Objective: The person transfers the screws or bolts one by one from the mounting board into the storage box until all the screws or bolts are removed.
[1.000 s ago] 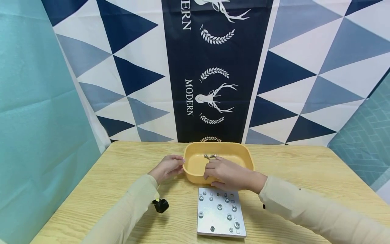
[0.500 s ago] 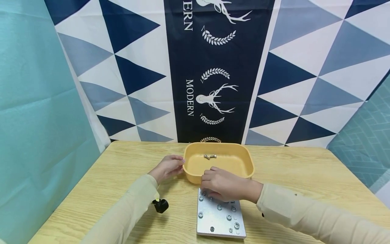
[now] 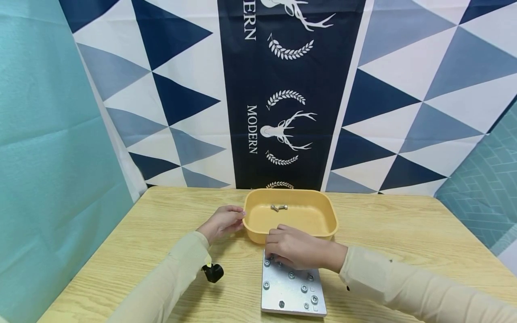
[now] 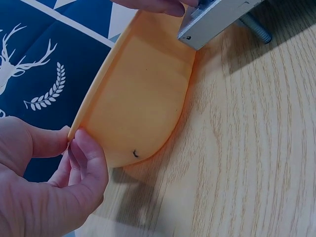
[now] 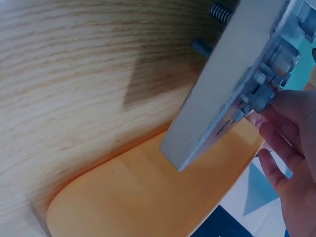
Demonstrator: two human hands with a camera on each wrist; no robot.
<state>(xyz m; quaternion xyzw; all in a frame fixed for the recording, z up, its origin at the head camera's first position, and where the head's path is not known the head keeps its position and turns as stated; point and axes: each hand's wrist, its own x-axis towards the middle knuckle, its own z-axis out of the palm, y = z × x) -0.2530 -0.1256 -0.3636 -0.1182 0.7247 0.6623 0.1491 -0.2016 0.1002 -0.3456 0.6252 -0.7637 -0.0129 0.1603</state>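
Observation:
My left hand [image 3: 226, 218] pinches the left rim of a yellow-orange plastic bin [image 3: 291, 220], thumb on one side and curled fingers on the other, as the left wrist view shows. My right hand [image 3: 295, 246] is over the far-left corner of a silver metal plate [image 3: 288, 292], just in front of the bin. In the right wrist view its thumb and forefinger pinch a bolt head [image 5: 261, 97] at the plate's face; the fingertips are partly hidden behind it. Several socket-head bolts stand in the plate, and threaded shafts [image 5: 202, 48] stick out beneath it.
Two loose bolts [image 3: 278, 207] lie in the bin near its back wall. A black wrist camera [image 3: 213, 272] sits beside the left sleeve. Around everything is a wooden table [image 3: 177, 220], with a patterned cloth [image 3: 278, 112] hanging behind its back edge.
My right hand has moved from over the bin's front rim toward me, onto the far-left corner of the plate, then held nearly still. The left hand has stayed at the bin's rim.

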